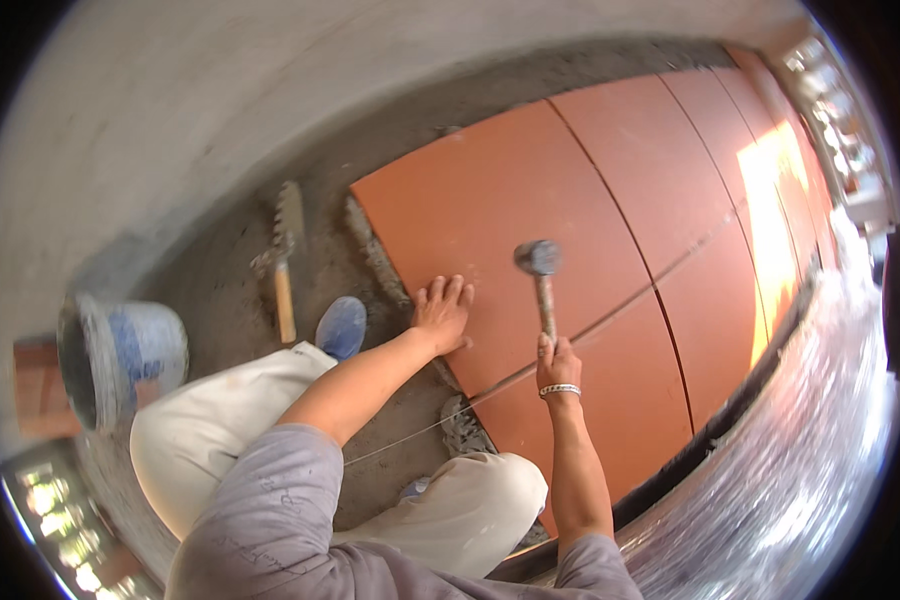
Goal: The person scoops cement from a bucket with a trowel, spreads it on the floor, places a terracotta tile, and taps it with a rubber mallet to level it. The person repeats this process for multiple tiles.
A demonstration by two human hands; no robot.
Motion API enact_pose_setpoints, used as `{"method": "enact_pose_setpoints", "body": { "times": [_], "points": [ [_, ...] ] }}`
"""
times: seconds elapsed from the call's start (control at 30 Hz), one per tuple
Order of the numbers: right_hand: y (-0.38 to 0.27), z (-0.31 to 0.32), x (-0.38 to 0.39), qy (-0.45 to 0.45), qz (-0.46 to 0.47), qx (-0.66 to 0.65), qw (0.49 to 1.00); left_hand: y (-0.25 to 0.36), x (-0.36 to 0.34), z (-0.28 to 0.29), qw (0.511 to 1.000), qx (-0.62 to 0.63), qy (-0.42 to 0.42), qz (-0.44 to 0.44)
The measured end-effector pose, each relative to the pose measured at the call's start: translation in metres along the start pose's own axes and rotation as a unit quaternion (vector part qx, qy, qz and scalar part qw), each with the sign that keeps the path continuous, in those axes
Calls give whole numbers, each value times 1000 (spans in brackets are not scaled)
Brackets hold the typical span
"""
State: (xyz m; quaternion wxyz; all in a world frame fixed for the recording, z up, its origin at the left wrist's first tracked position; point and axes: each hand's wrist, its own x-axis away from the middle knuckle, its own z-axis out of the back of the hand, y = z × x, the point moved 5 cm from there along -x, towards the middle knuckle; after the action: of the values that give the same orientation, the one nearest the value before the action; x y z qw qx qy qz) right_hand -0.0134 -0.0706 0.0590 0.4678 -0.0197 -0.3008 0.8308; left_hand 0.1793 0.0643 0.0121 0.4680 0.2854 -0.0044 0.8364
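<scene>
My right hand [558, 366] grips the handle of a rubber mallet [538, 258], whose dark head is held over a large terracotta floor tile [510, 190]. The mallet head is slightly blurred, and I cannot tell whether it touches the tile. Flat on the near left edge of that same tile lies my left hand [443, 316], fingers spread. A thin string [405, 437] runs from near my legs toward the joint between tiles. Grey mortar shows under the tile's left edge.
A notched trowel [286, 240] with a wooden handle lies on the grey floor to the left. Beyond it stands a mortar-stained bucket [155, 345] beside some reddish tiles [45, 390]. More laid tiles [640, 130] extend right. Clear plastic wrapping [770, 500] covers something along the right side.
</scene>
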Motion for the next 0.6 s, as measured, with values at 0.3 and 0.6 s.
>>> {"method": "enact_pose_setpoints", "body": {
  "times": [0.3,0.6],
  "points": [
    [-116,-59,-75,16,168,-197,966,-70,-15,31,992,12,-29,122],
    [-143,-78,-98,-41,136,-44,989,-65,-9,37,990,7,-54,127]
  ]
}}
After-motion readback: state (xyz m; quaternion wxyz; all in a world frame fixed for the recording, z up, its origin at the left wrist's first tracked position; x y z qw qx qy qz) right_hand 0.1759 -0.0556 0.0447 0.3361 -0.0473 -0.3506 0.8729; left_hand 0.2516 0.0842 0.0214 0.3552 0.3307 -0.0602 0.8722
